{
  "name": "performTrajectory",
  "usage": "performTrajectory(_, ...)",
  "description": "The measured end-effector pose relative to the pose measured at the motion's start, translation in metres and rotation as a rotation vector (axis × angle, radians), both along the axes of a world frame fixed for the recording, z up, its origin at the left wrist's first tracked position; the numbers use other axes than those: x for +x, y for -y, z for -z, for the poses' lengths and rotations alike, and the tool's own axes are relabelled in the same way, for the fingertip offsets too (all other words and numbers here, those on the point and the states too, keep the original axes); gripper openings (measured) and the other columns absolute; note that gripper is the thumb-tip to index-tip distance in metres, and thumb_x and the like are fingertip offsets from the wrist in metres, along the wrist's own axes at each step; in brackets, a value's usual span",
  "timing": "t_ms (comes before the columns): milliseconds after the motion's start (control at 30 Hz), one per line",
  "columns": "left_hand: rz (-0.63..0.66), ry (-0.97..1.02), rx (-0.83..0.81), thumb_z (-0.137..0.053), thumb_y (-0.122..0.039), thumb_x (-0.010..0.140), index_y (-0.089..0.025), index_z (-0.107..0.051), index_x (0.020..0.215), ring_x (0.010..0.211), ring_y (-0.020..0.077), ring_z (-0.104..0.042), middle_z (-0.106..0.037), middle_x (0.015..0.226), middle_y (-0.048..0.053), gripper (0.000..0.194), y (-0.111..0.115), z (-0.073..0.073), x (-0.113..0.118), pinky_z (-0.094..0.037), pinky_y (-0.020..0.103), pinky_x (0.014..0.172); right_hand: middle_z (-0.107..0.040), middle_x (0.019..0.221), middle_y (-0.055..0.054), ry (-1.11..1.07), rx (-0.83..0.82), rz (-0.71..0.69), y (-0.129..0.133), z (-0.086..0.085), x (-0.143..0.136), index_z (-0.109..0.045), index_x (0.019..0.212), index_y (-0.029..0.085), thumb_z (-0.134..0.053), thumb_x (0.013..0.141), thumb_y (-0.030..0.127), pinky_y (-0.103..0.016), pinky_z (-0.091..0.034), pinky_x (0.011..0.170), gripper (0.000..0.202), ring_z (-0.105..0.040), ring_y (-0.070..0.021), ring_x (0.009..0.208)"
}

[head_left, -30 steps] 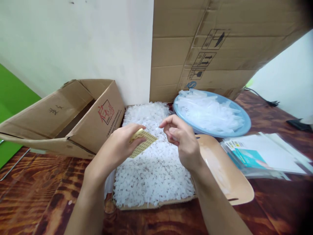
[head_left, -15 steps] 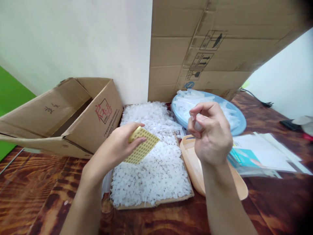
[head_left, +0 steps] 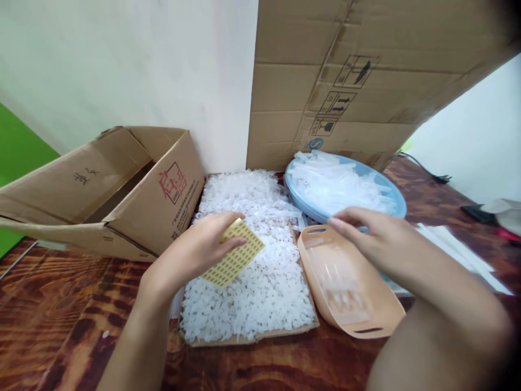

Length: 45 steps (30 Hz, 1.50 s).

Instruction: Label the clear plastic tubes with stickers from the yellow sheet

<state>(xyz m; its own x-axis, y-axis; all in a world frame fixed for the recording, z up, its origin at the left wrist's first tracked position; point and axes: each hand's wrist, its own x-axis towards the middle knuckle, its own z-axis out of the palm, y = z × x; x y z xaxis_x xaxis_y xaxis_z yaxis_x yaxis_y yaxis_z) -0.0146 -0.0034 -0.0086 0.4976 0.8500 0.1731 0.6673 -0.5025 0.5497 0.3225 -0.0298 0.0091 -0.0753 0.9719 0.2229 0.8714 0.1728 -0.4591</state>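
Observation:
My left hand [head_left: 207,239] pinches a yellow sheet of small oval stickers [head_left: 240,252] between thumb and fingers, tilted above a flat cardboard tray [head_left: 280,329] heaped with small whitish translucent plastic pieces [head_left: 248,304]. My right hand [head_left: 366,233] hovers over the far end of a peach-coloured plastic basket [head_left: 315,296], its thumb and forefinger drawn together; anything between them is too small or hidden to make out. Several clear plastic pieces [head_left: 344,288] lie inside the basket.
Behind my right hand a round blue basin [head_left: 396,198] holds a pile of clear plastic tubes [head_left: 337,182]. An open cardboard box [head_left: 163,201] stands at the left, and a large carton [head_left: 293,81] rises at the back. White plastic bags [head_left: 459,250] lie at the right.
My right hand has come down and right, from a raised pinch before the basin to the basket's far end, uncovering the basket. My left hand and the sticker sheet have shifted slightly downward.

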Motion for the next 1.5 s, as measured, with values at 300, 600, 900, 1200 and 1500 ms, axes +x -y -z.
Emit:
performTrajectory(300,0.103,-0.226,-0.227,-0.078,-0.031,0.087,-0.026,-0.072,0.125,0.109,0.0297,-0.073,-0.076,0.122,0.007,0.039,0.004,0.029,-0.011,-0.058,0.038,0.093,-0.067,0.134,-0.019,0.154,-0.092,0.205,-0.054,0.057,-0.015,-0.067,0.134,0.018,-0.051,0.097,0.025,-0.063,-0.043,0.109,0.041,-0.060,-0.0415,0.126)
performTrajectory(600,0.098,-0.192,-0.056,-0.058,-0.023,0.102,-0.017,-0.070,0.122,0.118,0.0302,-0.066,-0.069,0.126,0.014,0.024,-0.003,0.057,0.059,-0.051,0.044,0.101,-0.054,0.132,-0.020,0.104,-0.079,0.289,-0.062,0.065,-0.008,-0.076,0.123,0.014,-0.050,0.099,0.027,-0.049,-0.046,0.111,0.038,-0.065,-0.0346,0.121)
performTrajectory(900,0.107,-0.162,0.020,-0.064,-0.011,0.097,-0.019,-0.078,0.095,0.104,0.0299,-0.067,-0.074,0.107,0.010,0.016,-0.001,0.091,0.086,-0.049,0.043,0.091,-0.069,0.125,-0.022,-0.054,0.073,0.277,-0.063,0.062,-0.011,-0.079,0.109,0.011,-0.054,0.091,0.015,-0.050,-0.044,0.112,0.032,-0.063,-0.0365,0.125)
performTrajectory(1200,-0.016,0.198,0.109,-0.062,-0.021,0.102,-0.022,-0.078,0.107,0.100,0.0248,-0.072,-0.077,0.110,0.008,0.017,-0.015,0.068,0.066,-0.052,0.037,0.090,-0.070,0.069,-0.003,-0.326,0.280,0.112,-0.040,0.023,-0.040,-0.073,0.088,0.018,-0.068,0.090,0.032,-0.032,-0.050,0.064,0.016,-0.066,-0.0209,0.061)
performTrajectory(1500,-0.255,0.903,0.062,-0.084,-0.030,0.087,-0.024,-0.075,0.096,0.088,0.0143,-0.069,-0.071,0.096,0.000,0.014,-0.011,0.016,0.030,-0.055,0.023,0.080,-0.061,0.076,0.000,-0.369,0.077,-0.267,-0.022,0.011,-0.108,-0.055,0.089,0.021,-0.048,0.102,0.017,-0.029,-0.036,0.065,0.015,-0.056,-0.0169,0.069)
